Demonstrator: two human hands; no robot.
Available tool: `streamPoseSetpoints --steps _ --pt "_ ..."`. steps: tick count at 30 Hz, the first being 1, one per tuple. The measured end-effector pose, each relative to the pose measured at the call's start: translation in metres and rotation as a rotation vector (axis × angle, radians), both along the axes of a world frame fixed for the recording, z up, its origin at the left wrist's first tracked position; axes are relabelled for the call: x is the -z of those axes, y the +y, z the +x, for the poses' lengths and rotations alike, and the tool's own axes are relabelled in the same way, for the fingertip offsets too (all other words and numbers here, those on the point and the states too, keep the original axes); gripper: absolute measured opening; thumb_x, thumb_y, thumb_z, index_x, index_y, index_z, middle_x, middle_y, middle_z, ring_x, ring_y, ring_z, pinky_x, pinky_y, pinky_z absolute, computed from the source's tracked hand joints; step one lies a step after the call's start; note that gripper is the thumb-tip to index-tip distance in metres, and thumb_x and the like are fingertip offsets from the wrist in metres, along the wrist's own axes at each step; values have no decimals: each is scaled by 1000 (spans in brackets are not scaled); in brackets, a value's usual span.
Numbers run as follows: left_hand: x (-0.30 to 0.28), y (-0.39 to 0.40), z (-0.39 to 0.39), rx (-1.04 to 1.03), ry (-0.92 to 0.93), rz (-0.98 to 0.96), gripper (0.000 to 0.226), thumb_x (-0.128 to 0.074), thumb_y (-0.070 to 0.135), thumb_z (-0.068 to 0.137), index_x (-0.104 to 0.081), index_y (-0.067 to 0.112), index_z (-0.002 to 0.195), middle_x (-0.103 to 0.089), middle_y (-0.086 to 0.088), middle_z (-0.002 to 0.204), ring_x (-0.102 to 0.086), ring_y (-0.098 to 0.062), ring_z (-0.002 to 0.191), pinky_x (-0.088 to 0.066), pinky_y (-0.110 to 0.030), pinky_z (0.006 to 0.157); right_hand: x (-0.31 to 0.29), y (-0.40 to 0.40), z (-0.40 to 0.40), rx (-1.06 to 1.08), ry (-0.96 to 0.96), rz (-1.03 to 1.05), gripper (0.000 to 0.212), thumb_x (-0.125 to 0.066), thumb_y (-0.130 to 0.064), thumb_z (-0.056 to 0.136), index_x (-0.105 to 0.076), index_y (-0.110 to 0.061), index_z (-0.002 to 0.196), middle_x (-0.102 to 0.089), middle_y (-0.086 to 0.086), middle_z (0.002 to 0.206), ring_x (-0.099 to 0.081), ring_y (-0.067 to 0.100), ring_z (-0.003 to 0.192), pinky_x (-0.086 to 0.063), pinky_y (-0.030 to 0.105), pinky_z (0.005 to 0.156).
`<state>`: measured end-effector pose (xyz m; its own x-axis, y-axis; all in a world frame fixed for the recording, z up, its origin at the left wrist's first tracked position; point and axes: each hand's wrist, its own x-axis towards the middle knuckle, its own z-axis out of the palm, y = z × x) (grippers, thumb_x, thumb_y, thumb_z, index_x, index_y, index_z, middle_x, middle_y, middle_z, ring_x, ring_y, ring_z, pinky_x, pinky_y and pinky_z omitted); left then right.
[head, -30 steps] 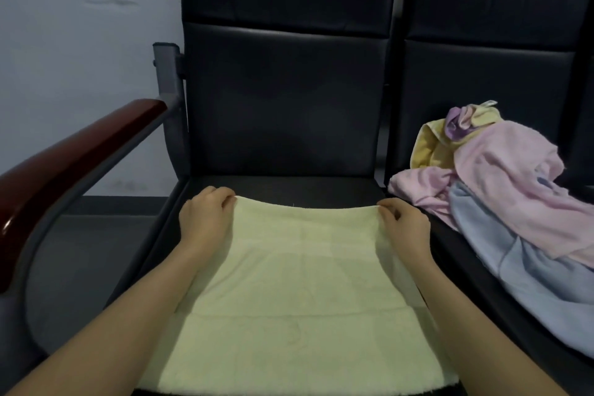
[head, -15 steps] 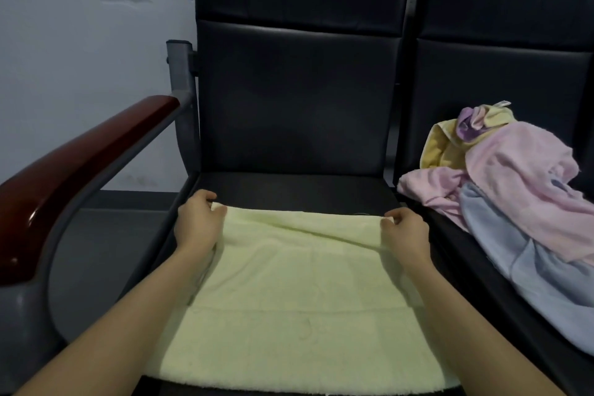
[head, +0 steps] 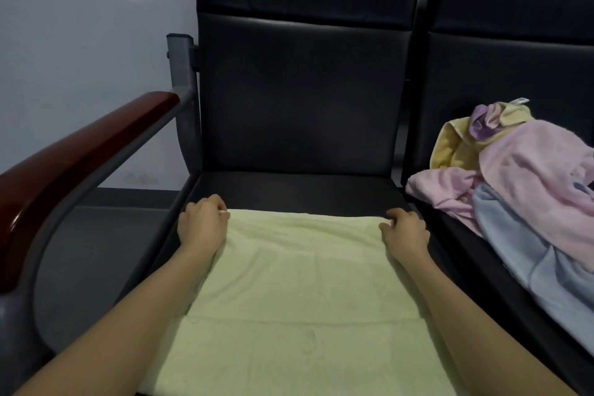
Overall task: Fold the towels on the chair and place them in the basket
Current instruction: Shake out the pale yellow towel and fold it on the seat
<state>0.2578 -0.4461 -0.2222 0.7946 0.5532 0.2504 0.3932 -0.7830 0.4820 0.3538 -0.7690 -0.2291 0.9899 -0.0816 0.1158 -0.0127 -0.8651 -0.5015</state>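
**Far corners pinched, fold under way**

The pale green towel [head: 299, 292] lies flat on the black chair seat [head: 289, 190]. The left hand [head: 202, 224] and right hand [head: 405, 229] each pinch 1 far corner. Uneven pulling could likely skew the fold or slide the towel off the front edge. A heap of unfolded towels [head: 527, 190] waits on the neighbouring seat. No basket is in view.

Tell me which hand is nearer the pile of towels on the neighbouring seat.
Right. The right hand grips the pale green towel's far right corner, on the side next to the towel pile. The left hand grips the far left corner, by the armrest.
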Motion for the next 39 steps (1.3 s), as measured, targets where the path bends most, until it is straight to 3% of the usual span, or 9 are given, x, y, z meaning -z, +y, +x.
streamPoseSetpoints --steps 4,9,14,19,24,28,31,35,39 --pt "-4 0 -3 35 2 10 5 -55 21 94 -56 16 96 -63 -7 100 -56 -26 92 -45 -41 83 -4 -2 -7 -6 -8 1 22 -53 -21 94 -63 -13 113 -53 14 120 -44 35 116 -31 40 98" --pt "-19 -7 -17 63 -115 -58 30 -49 19 97 -56 8 124 -55 -12 123 -52 -30 111 -43 -43 94 -19 -9 -30 2 -243 92 19 -55 -19 92 -68 -12 104 -60 9 106 -51 32 102 -32 38 85" --pt "-64 -13 -40 146 -252 -35 19 -47 19 98 -60 8 108 -57 -10 108 -53 -25 95 -44 -39 82 -61 -17 -55 -18 -388 218 19 -54 -18 93 -69 -12 102 -60 9 107 -55 27 89 -41 35 69" --pt "-124 -24 -67 137 -430 97 16 -47 26 99 -59 17 104 -62 -3 96 -54 -21 85 -41 -36 73 -114 -24 -84 -8 -503 372 21 -53 -20 96 -67 -11 109 -57 5 111 -49 16 93 -39 32 78" --pt "-172 -33 -91 135 -558 77 17 -50 27 97 -62 17 106 -62 -6 96 -56 -27 90 -38 -34 72 -159 -33 -101 28 -580 490 20 -52 -24 92 -69 -18 101 -64 6 103 -57 22 91 -41 31 76" --pt "-207 -40 -107 165 -674 -127 20 -54 23 95 -65 16 109 -66 -7 105 -59 -24 98 -43 -31 80 -199 -37 -125 30 -642 669 17 -51 -13 94 -68 -12 99 -63 3 91 -58 21 78 -42 22 59" --pt "-230 -47 -116 183 -730 -208 24 -55 18 94 -64 11 115 -66 -7 109 -59 -23 101 -44 -30 85 -219 -40 -138 18 -660 862 12 -49 -10 96 -61 -12 99 -62 4 91 -64 21 54 -43 18 40" --pt "-246 -49 -123 147 -759 -132 21 -55 22 92 -67 15 108 -67 -5 108 -58 -28 103 -48 -44 91 -238 -43 -153 -27 -617 1078 13 -42 -6 99 -54 -5 103 -60 7 92 -67 16 52 -51 22 43" --pt "-254 -56 -132 132 -732 -110 22 -51 27 96 -65 15 107 -64 -6 107 -57 -27 100 -46 -36 80 -250 -46 -164 -66 -654 1225 14 -41 -1 98 -53 -3 104 -60 13 95 -69 18 63 -55 21 54"
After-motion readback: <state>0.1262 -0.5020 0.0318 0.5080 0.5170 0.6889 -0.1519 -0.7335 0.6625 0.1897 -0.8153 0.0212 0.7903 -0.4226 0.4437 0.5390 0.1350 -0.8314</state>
